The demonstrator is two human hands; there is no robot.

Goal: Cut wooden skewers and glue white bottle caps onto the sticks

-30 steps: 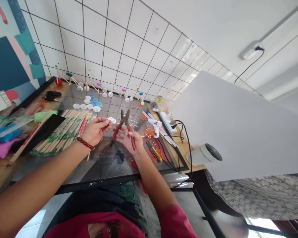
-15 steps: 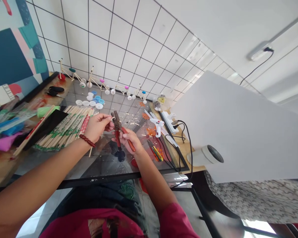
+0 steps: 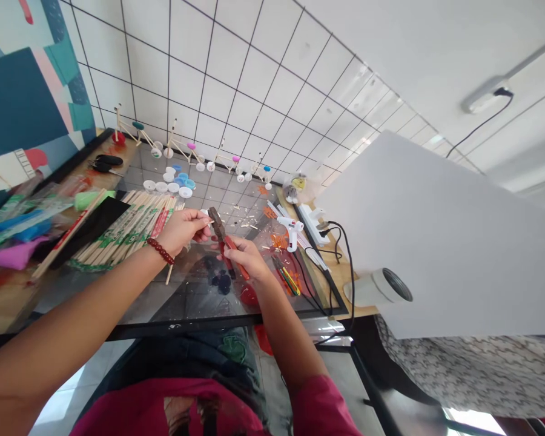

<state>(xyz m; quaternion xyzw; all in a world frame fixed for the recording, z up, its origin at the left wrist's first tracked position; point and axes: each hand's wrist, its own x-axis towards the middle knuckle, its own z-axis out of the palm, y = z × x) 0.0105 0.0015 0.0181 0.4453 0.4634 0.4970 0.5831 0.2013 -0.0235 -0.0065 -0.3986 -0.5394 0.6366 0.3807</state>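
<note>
My left hand (image 3: 187, 231), with a dark red bead bracelet at the wrist, pinches a short, pale wooden stick (image 3: 210, 221) between thumb and fingertips. Most of that stick is hidden by the fingers. My right hand (image 3: 247, 257) is wrapped round the red handles of a pair of pliers (image 3: 218, 226). The dark jaws point up and away, right beside the stick's tip; whether they touch it I cannot tell. Left of my left hand lie many wrapped wooden chopsticks (image 3: 118, 233). Small wood offcuts (image 3: 249, 221) are scattered beyond the pliers.
Along the tiled wall stand several little stick models with bottle-cap wheels (image 3: 177, 148). White and blue caps (image 3: 185, 192) lie before them. At the right are a white glue gun (image 3: 291, 231), a yellow cutter (image 3: 293, 283), a power strip (image 3: 313, 223) with cables, and a grey-white cylinder (image 3: 376, 286).
The pliers' handles have come closer together and their jaws have tilted slightly. The whole view has shifted a little. My left hand keeps its pinch on the stick.
</note>
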